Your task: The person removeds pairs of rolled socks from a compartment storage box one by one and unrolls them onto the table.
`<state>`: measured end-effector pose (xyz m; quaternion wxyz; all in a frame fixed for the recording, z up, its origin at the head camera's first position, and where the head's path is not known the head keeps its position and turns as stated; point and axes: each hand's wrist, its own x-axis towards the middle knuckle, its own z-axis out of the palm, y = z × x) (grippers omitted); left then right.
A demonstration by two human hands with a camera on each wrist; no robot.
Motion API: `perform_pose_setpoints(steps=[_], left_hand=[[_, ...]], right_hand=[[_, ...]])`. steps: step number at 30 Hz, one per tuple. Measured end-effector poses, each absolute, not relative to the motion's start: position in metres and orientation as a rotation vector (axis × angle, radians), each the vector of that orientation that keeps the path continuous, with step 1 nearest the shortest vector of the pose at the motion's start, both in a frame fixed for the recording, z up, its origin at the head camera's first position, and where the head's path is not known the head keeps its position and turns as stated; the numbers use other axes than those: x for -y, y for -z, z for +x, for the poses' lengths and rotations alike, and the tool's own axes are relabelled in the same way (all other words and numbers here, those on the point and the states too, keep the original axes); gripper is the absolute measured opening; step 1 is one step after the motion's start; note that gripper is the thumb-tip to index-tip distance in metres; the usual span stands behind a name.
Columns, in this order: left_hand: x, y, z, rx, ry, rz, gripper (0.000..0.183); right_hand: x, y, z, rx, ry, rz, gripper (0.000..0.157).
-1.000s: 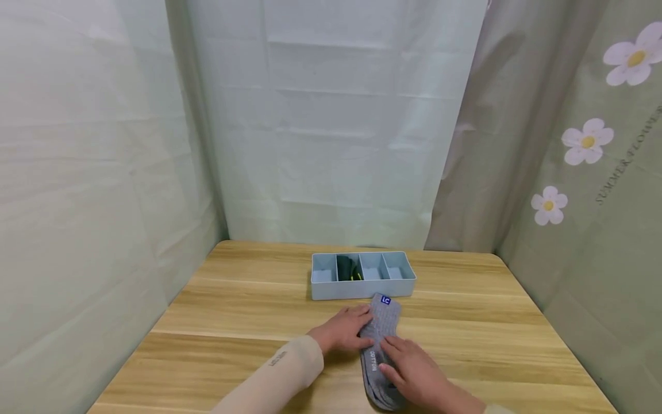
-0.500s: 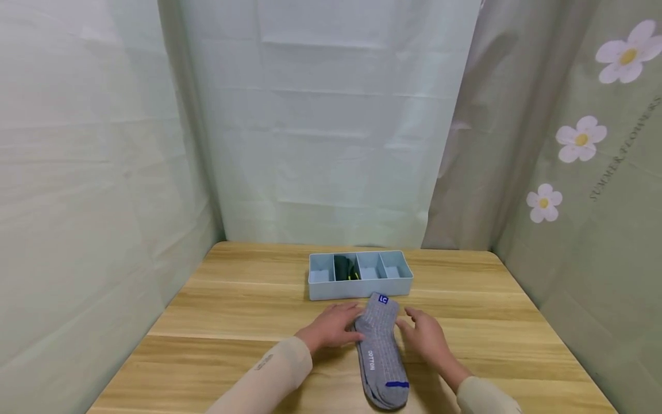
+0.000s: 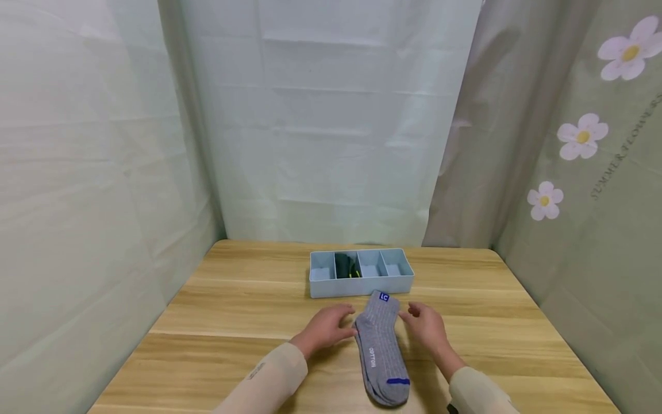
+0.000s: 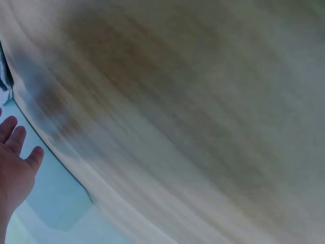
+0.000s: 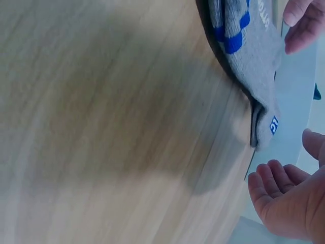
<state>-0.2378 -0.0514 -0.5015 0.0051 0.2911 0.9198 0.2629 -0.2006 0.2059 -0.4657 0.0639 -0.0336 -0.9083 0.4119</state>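
Observation:
A pair of grey socks [image 3: 381,351] lies flat and stacked on the table, cuffs pointing away from me. They carry a blue tag at the cuff, white lettering, and a blue stripe by the toe. Beside their left edge is my left hand [image 3: 327,329], fingers loosely bent, its thumb tip close to the fabric; contact there cannot be made out. To the right of the cuff hovers my right hand [image 3: 428,329]. The right wrist view shows that right hand [image 5: 289,198] apart from the socks [image 5: 254,66], fingers relaxed, palm holding nothing.
Just beyond the cuffs stands a light blue divided box [image 3: 362,286]. A dark green rolled item [image 3: 343,267] with yellow marks sits in its second compartment from the left. Pale curtains [image 3: 320,126] hang behind and at both sides of the wooden table [image 3: 233,299].
Both hands have come off the socks and moved apart, left hand to the left, right hand to the right and away from me. The blue toe stripe is now uncovered.

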Motion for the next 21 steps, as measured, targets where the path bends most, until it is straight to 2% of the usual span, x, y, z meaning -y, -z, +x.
perform_pose_setpoints(steps=[7, 15, 21], left_hand=[[0.053, 0.502, -0.234, -2.864, -0.935, 0.864, 0.048], [0.049, 0.504, -0.228, -2.818, -1.04, 0.828, 0.027], [0.045, 0.504, -0.226, -2.846, -0.989, 0.791, 0.022]], right_hand=[[-0.201, 0.467, -0.197, 2.767, -1.335, -0.213, 0.043], [-0.194, 0.474, -0.191, 2.783, -1.333, -0.241, 0.04], [-0.191, 0.475, -0.185, 2.77, -1.305, -0.205, 0.036]])
